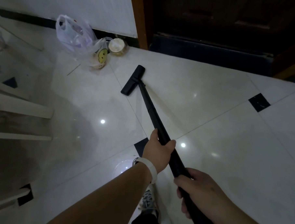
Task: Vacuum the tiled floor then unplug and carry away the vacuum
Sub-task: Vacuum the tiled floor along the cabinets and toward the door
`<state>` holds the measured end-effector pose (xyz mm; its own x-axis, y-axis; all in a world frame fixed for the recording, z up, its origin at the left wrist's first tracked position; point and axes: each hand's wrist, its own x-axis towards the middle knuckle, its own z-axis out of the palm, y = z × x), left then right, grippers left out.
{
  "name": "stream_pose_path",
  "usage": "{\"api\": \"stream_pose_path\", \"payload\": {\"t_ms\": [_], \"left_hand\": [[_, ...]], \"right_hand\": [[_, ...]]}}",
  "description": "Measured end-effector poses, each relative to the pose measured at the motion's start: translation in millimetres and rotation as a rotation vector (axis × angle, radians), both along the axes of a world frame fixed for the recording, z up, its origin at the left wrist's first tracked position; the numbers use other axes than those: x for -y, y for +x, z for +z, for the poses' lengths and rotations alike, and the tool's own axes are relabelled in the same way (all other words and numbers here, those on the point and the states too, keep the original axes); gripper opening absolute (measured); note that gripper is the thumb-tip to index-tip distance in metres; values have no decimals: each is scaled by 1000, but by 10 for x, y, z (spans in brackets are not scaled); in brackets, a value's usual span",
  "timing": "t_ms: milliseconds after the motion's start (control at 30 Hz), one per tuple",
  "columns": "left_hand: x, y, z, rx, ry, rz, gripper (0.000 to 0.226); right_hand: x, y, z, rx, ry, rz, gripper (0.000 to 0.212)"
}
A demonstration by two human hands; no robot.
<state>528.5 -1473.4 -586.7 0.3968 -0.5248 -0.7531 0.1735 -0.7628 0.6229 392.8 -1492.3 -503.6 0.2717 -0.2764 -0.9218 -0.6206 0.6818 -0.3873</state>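
A black vacuum wand (151, 110) slants from the lower right up to the middle of the frame. Its flat black floor head (133, 80) rests on the glossy white tiled floor (210, 131). My left hand (158, 150), with a white band on the wrist, is wrapped around the wand at its middle. My right hand (200, 192) grips the wand lower down, closer to my body. The vacuum's body, hose and plug are out of view.
Clear plastic bags (82, 41) and a round container (116, 45) sit by the white wall, just beyond the floor head. A dark wooden door (215, 21) fills the top right. White furniture legs (22, 106) stand at the left. My shoe (148, 201) shows below.
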Motion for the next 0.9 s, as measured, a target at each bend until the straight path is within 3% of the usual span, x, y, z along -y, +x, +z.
{"api": "stream_pose_path", "payload": {"t_ms": [900], "left_hand": [[443, 1207, -126, 53, -12, 13, 75]], "right_hand": [[388, 1232, -132, 39, 7, -62, 15]]}}
